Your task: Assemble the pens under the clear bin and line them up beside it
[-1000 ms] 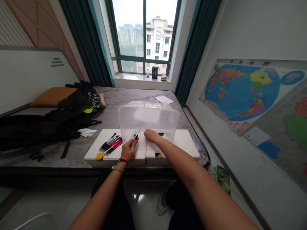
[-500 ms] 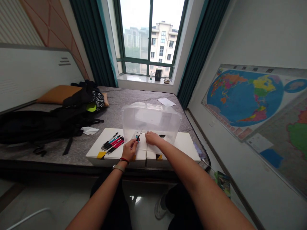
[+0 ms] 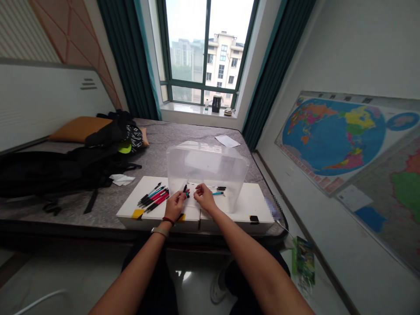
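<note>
My left hand (image 3: 176, 204) is closed on a black pen (image 3: 185, 188), its tip pointing up, in front of the clear plastic bin (image 3: 210, 164). To its right, my right hand (image 3: 203, 195) has its fingers drawn together at the bin's opening; whatever they may hold is too small to make out. The bin lies on its side on white boxes (image 3: 254, 199). Inside it, a blue pen (image 3: 218, 193) and black pens (image 3: 221, 188) lie right of my right hand. Several red, blue and black pens (image 3: 157, 200) lie in a group on the left box.
Black bags (image 3: 65, 175) and an orange cushion (image 3: 78, 129) lie on the grey mattress (image 3: 157, 135) at the left. A crumpled tissue (image 3: 122, 179) is left of the boxes. White paper (image 3: 227, 141) rests behind the bin. Maps hang on the right wall.
My right hand has drawn back slightly and to the left, and the blue pen now shows beside it. My left hand, still holding the black pen, has shifted slightly left.
</note>
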`<state>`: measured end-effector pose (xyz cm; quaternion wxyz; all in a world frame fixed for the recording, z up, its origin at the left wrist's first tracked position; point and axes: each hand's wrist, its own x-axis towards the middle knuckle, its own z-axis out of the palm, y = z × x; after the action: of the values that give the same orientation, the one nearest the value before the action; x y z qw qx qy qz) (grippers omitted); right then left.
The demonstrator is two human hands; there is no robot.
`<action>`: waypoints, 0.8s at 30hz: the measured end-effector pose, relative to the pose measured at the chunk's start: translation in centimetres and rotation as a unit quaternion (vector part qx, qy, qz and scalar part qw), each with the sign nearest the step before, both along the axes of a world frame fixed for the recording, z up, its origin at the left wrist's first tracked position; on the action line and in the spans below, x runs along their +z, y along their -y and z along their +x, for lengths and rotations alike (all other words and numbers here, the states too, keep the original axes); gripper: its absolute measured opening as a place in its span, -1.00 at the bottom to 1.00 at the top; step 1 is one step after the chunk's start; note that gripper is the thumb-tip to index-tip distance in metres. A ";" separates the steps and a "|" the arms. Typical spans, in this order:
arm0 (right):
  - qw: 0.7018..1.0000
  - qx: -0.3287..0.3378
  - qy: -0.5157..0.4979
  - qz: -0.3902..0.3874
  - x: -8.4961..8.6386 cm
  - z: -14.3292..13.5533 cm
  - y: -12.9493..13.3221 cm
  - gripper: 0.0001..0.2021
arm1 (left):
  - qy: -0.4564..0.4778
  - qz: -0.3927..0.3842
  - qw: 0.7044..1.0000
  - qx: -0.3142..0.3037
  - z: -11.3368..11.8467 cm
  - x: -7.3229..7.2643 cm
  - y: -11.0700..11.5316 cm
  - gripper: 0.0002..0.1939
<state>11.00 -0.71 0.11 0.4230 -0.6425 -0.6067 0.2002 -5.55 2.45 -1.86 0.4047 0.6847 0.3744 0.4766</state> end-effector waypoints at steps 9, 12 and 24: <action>0.995 0.079 0.057 0.029 0.5 -1.3 2.0 -0.73 | -0.020 0.013 0.999 -0.022 -0.3 0.6 -0.1 -0.66; 0.994 0.062 0.085 0.028 0.6 -1.8 2.0 -0.74 | -0.042 0.023 0.998 -0.037 -0.3 0.7 0.0 -0.67; 0.992 0.036 0.107 0.057 1.0 -2.4 1.4 -0.78 | -0.014 0.012 0.998 -0.055 -0.3 0.4 -0.2 -0.63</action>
<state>8.63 -2.11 1.09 0.3845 -0.6128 -0.6815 0.1102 -5.82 2.64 -1.41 0.4170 0.7156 0.3358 0.4486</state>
